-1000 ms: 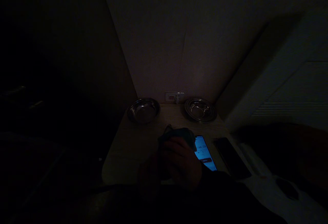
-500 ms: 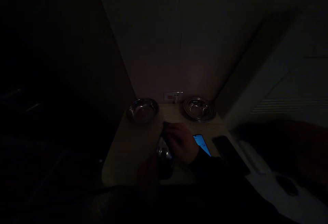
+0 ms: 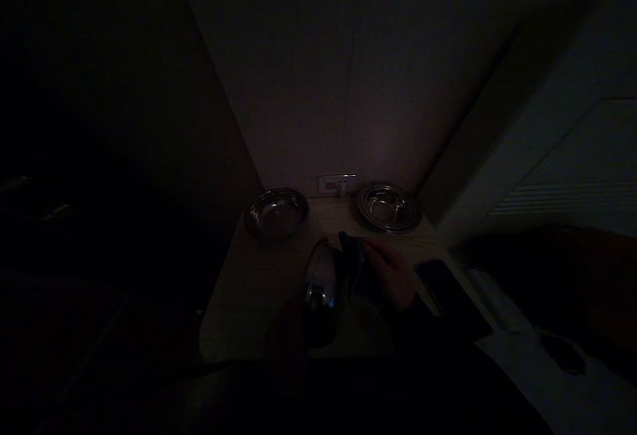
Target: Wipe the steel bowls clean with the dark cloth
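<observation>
Dim room; no writing or brand legible anywhere.

Steel bowl (image 3: 322,284), tilted on edge, near the counter (image 3: 249,289) front rim, left hand (image 3: 288,335) at its lower side; that grip cannot be told.

Right hand (image 3: 391,272), grip closed on a dark cloth (image 3: 355,259) pressed to the bowl.

Two steel dishes (image 3: 277,212) (image 3: 389,207) flank a wall socket (image 3: 337,184).

Dark phone (image 3: 445,289) at the right edge.

Bare counter lies left of the bowl.

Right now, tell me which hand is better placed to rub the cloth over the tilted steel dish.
Right. The right hand already holds the dark cloth against the steel dish; the left hand props it from below.
</observation>
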The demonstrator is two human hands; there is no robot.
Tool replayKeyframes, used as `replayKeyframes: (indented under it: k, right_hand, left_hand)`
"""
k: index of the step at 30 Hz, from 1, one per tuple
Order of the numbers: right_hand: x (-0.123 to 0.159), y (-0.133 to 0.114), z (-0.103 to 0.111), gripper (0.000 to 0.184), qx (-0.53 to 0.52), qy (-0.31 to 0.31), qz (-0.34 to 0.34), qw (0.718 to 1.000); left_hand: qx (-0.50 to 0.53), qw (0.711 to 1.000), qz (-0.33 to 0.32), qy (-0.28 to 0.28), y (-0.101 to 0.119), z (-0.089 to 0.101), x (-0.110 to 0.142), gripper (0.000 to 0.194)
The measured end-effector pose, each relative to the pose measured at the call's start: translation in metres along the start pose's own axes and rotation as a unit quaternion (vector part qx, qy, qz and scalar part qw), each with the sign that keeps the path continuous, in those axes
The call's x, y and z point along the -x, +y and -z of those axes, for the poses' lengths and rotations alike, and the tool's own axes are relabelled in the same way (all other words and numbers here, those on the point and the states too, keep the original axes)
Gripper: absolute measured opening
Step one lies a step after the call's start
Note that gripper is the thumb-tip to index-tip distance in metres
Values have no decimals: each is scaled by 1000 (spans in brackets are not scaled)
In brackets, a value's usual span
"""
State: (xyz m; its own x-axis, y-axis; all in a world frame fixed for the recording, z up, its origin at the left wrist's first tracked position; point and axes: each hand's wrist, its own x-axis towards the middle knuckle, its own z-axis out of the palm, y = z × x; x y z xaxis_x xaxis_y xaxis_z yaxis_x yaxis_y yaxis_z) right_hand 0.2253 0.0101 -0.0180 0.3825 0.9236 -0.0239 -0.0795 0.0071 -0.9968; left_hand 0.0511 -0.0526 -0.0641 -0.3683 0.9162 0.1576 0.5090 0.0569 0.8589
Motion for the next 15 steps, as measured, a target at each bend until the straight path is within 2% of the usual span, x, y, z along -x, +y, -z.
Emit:
replayKeyframes:
  k: [5,12,15]
  right_hand:
    - [9,5,3,29,-2,11,-1,1000]
    - [35,10,-5,22,34,-41,87,995]
    - [43,14,-10,21,42,-51,100,993]
  left_hand:
    - [12,1000,23,-18,7,6,-1,35]
    - [-8,993,99,-60,29,11,-22,32]
    - [-28,995,74,-57,37,12,-22,31]
